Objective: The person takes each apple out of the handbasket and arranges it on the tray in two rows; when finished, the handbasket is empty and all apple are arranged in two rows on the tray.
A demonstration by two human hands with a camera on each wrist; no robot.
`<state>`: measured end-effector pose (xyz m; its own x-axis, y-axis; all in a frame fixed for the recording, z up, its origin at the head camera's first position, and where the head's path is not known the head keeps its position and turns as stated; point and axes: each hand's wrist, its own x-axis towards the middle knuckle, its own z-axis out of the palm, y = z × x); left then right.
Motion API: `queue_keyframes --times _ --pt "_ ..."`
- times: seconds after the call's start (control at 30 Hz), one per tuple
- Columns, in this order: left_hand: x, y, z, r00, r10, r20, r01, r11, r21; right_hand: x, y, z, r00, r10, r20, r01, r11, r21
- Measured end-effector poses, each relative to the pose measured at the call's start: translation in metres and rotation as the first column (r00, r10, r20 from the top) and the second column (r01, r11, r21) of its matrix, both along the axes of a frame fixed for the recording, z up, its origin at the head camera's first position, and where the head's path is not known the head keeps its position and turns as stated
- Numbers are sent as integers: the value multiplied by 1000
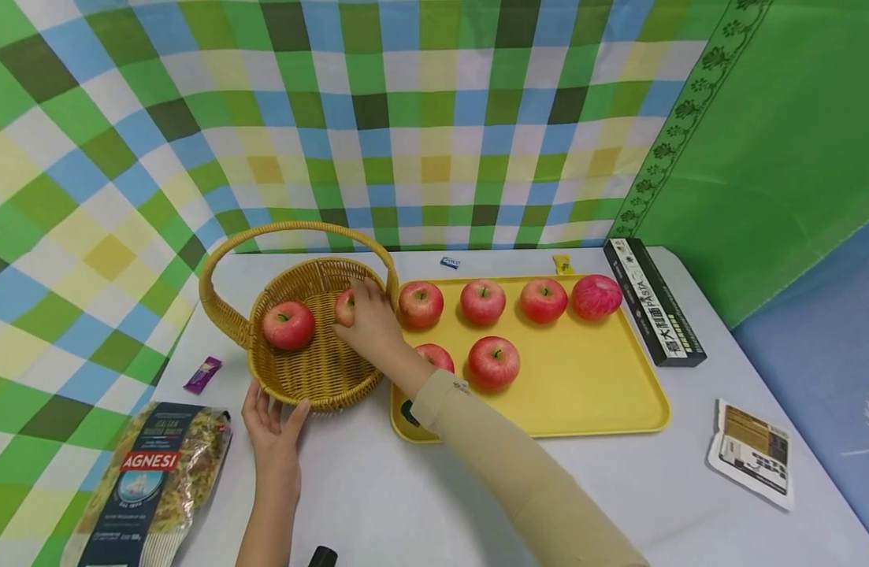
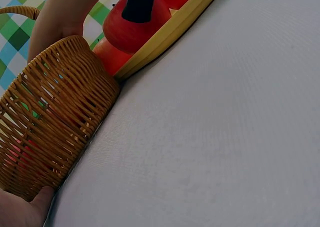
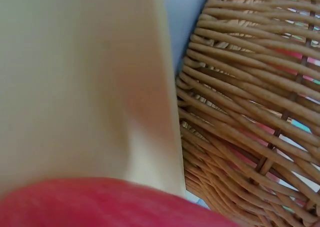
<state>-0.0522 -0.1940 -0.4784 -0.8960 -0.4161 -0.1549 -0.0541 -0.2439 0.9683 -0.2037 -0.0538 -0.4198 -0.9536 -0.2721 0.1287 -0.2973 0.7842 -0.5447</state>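
A woven wicker basket (image 1: 321, 400) with a tall arched handle stands at the left of the table. One red apple (image 1: 288, 326) lies in its left half. My right hand (image 1: 376, 327) reaches over the basket's right rim and grips another apple (image 1: 344, 308) inside, partly covered by the fingers. Low on the basket's near side, my left hand (image 1: 271, 429) rests with fingers and thumb spread against the outer wall; its thumb (image 2: 42, 199) shows at the basket's base in the left wrist view. A yellow tray (image 1: 583, 394) beside the basket bears several apples (image 1: 494, 363).
My right forearm crosses the tray's near left corner. A black pasta box (image 1: 654, 303) leans along the tray's right side. A white pouch (image 1: 753, 453) lies at the right, an Agnesi pasta bag (image 1: 150, 484) at the left. Small wrapped sweets (image 1: 203, 375) lie around.
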Motion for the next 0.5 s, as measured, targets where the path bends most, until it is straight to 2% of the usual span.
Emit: queue_keyframes --times 0.2,0.37,0.5 --pt "0 0 2 1000 2 -3 -2 1000 5 -7 -6 0 1000 -18 24 17 999 32" --pt "1 1 2 1000 0 3 0 1000 2 -13 -10 -6 999 -37 17 36 998 48" --pt "0 1 1 1000 -4 12 4 1000 -1 -17 -15 -10 997 -58 48 56 997 46"
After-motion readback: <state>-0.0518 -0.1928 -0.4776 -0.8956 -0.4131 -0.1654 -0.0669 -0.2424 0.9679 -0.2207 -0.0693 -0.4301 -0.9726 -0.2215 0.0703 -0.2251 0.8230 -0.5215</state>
